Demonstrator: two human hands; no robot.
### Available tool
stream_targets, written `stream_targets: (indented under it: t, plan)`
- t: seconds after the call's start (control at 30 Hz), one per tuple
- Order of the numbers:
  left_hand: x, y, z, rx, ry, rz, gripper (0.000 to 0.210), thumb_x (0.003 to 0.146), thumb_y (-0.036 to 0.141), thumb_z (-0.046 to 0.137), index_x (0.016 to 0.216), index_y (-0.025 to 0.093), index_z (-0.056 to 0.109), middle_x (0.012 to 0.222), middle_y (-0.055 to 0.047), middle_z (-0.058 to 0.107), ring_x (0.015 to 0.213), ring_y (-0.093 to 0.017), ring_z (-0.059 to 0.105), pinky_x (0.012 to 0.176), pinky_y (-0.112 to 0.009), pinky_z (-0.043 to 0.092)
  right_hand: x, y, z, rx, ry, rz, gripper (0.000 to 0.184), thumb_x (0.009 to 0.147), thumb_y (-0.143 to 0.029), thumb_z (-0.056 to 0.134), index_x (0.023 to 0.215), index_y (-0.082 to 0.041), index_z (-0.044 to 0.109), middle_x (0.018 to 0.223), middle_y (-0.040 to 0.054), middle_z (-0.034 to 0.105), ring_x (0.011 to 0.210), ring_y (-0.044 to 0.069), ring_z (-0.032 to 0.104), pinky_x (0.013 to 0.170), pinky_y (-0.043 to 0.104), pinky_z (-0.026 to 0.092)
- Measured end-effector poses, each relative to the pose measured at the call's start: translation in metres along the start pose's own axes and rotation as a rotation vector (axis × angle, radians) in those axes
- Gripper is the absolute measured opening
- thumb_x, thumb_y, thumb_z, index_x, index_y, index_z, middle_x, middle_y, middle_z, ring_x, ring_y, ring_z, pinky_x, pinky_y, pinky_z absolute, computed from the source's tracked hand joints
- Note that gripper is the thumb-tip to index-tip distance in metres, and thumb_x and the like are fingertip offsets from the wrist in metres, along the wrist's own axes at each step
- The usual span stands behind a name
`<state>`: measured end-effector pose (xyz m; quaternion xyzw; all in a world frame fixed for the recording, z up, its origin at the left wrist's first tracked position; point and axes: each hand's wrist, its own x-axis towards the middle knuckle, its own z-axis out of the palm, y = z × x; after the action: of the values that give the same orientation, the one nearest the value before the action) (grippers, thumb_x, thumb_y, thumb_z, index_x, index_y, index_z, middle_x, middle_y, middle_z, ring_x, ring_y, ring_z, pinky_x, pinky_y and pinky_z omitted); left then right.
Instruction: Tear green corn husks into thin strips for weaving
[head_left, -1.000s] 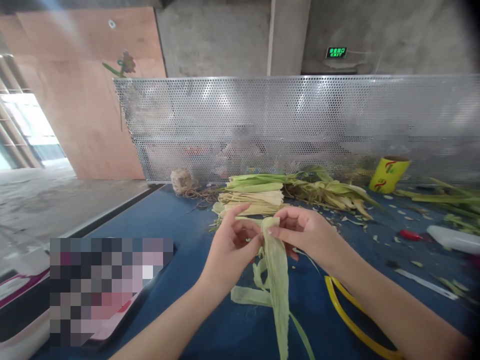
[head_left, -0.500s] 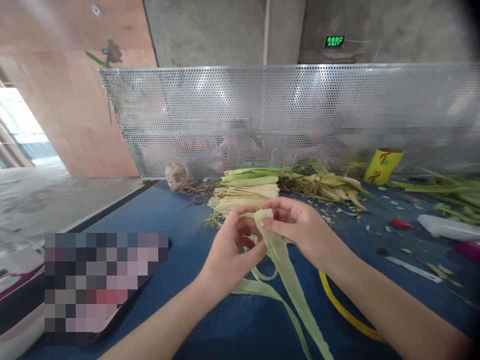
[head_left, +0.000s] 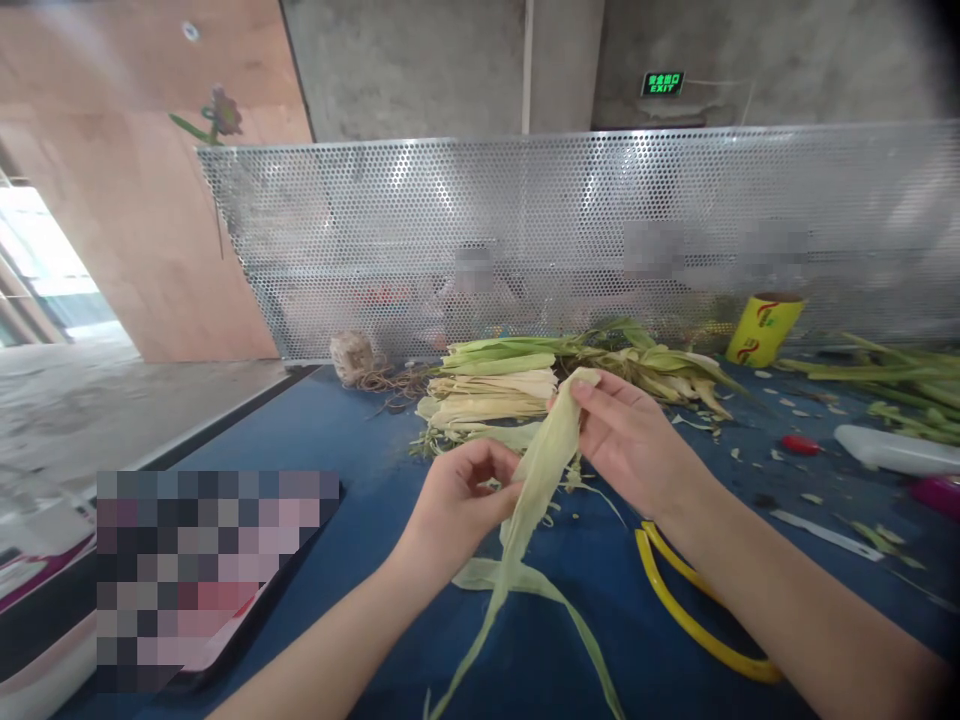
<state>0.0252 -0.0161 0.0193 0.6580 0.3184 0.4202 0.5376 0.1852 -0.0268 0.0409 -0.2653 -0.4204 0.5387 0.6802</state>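
My right hand [head_left: 626, 430] pinches the upper end of a long pale-green corn husk strip [head_left: 546, 460] between thumb and fingers. The strip hangs down to the lower left, its tail reaching the tabletop. My left hand [head_left: 469, 495] is closed at the strip's left edge, thumb in front and fingertips partly hidden behind it. Another thin husk strip [head_left: 559, 590] lies curved on the blue table below. Beyond my hands, a stack of flattened pale husks [head_left: 491, 392] lies beside greener husks [head_left: 502, 353].
Yellow curved handles [head_left: 675, 615] lie partly under my right forearm. A slim pale blade-like tool [head_left: 829, 537], a red piece [head_left: 801, 445] and a yellow roll [head_left: 766, 330] are to the right. Twine [head_left: 351, 358] sits before the perforated metal screen [head_left: 375, 220]. A pixelated dark-edged object [head_left: 217, 570] lies left.
My right hand has risen and moved slightly right with the husk strip's end. The strip now opens wider, and its tail has swung from lower right to lower left.
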Motion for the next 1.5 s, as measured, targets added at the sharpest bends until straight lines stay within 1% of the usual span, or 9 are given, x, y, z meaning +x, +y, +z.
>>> stream_targets:
  t: [0.2, 0.3, 0.4, 0.53, 0.63, 0.73, 1.03, 1.3, 1.5]
  plan:
    - [0.005, 0.003, -0.009, 0.087, 0.088, 0.032, 0.022, 0.06, 0.028, 0.07, 0.061, 0.017, 0.051, 0.058, 0.002, 0.055, 0.057, -0.011, 0.053, 0.057, -0.023, 0.043, 0.016, -0.024, -0.025, 0.244, 0.125, -0.129, 0.011, 0.072, -0.021, 0.063, 0.064, -0.021, 0.055, 0.065, -0.0047, 0.051, 0.059, 0.004, 0.05, 0.054, 0.013, 0.044]
    - [0.004, 0.012, -0.023, 0.386, -0.063, -0.005, 0.024, 0.061, 0.036, 0.067, 0.064, 0.017, 0.053, 0.062, 0.001, 0.055, 0.059, -0.013, 0.053, 0.055, -0.023, 0.041, 0.026, -0.034, -0.047, 0.193, 0.095, -0.186, 0.011, 0.072, -0.021, 0.061, 0.064, -0.022, 0.055, 0.068, -0.0032, 0.051, 0.056, 0.004, 0.046, 0.037, 0.011, 0.033]
    - [-0.002, 0.019, -0.038, 0.933, -0.303, -0.221, 0.031, 0.053, 0.046, 0.068, 0.065, 0.019, 0.058, 0.07, -0.001, 0.059, 0.061, -0.017, 0.054, 0.049, -0.024, 0.036, 0.029, -0.031, -0.057, -0.079, 0.019, -0.053, 0.011, 0.068, -0.027, 0.066, 0.066, -0.023, 0.056, 0.072, -0.001, 0.053, 0.047, 0.004, 0.04, 0.032, 0.014, 0.027]
    - [-0.01, 0.02, -0.045, 1.298, -0.353, -0.463, 0.03, 0.051, 0.046, 0.065, 0.055, 0.019, 0.055, 0.057, 0.0, 0.057, 0.05, -0.016, 0.05, 0.043, -0.023, 0.027, 0.018, -0.014, -0.042, -0.468, -0.291, 0.232, 0.024, 0.064, -0.029, 0.071, 0.083, -0.02, 0.058, 0.077, -0.0006, 0.057, 0.054, 0.006, 0.05, 0.049, 0.021, 0.043]
    - [-0.009, 0.021, -0.042, 1.221, -0.39, -0.414, 0.019, 0.06, 0.039, 0.057, 0.059, 0.02, 0.057, 0.062, 0.001, 0.06, 0.055, -0.015, 0.053, 0.046, -0.022, 0.031, 0.005, 0.0, -0.025, -0.613, -0.456, 0.331, 0.021, 0.066, -0.027, 0.07, 0.081, -0.017, 0.058, 0.078, 0.0004, 0.06, 0.069, 0.009, 0.055, 0.065, 0.022, 0.044]
    - [-0.008, 0.021, -0.039, 1.163, -0.396, -0.37, 0.015, 0.064, 0.035, 0.053, 0.064, 0.021, 0.059, 0.07, 0.001, 0.062, 0.061, -0.016, 0.056, 0.051, -0.023, 0.035, -0.003, 0.009, -0.015, -0.684, -0.532, 0.432, 0.021, 0.066, -0.029, 0.069, 0.076, -0.016, 0.057, 0.072, -0.0007, 0.058, 0.067, 0.009, 0.052, 0.065, 0.022, 0.041]
    - [-0.003, 0.0, -0.042, 0.992, -0.278, -0.283, 0.017, 0.062, 0.027, 0.056, 0.078, 0.021, 0.05, 0.073, 0.001, 0.061, 0.064, -0.016, 0.056, 0.053, -0.024, 0.039, -0.005, 0.027, -0.013, -0.774, -0.469, 0.491, 0.018, 0.063, -0.025, 0.069, 0.074, -0.016, 0.058, 0.069, -0.001, 0.058, 0.063, 0.01, 0.05, 0.062, 0.023, 0.039]
    - [0.0, 0.021, -0.039, 0.349, -0.297, -0.328, 0.03, 0.066, 0.024, 0.06, 0.089, 0.02, 0.041, 0.066, 0.002, 0.061, 0.049, -0.011, 0.054, 0.042, -0.023, 0.046, -0.017, 0.023, 0.002, -0.798, -0.312, 0.33, 0.024, 0.06, -0.035, 0.071, 0.071, -0.017, 0.06, 0.071, -0.0015, 0.056, 0.066, 0.01, 0.051, 0.061, 0.022, 0.039]
    - [0.001, 0.029, -0.038, 0.306, -0.263, -0.275, 0.028, 0.071, 0.032, 0.06, 0.09, 0.018, 0.045, 0.063, 0.001, 0.062, 0.041, -0.006, 0.045, 0.039, -0.019, 0.039, -0.018, 0.022, 0.0, -0.799, -0.339, 0.332, 0.025, 0.066, -0.04, 0.066, 0.071, -0.018, 0.056, 0.068, 0.0005, 0.058, 0.064, 0.013, 0.054, 0.058, 0.024, 0.04]
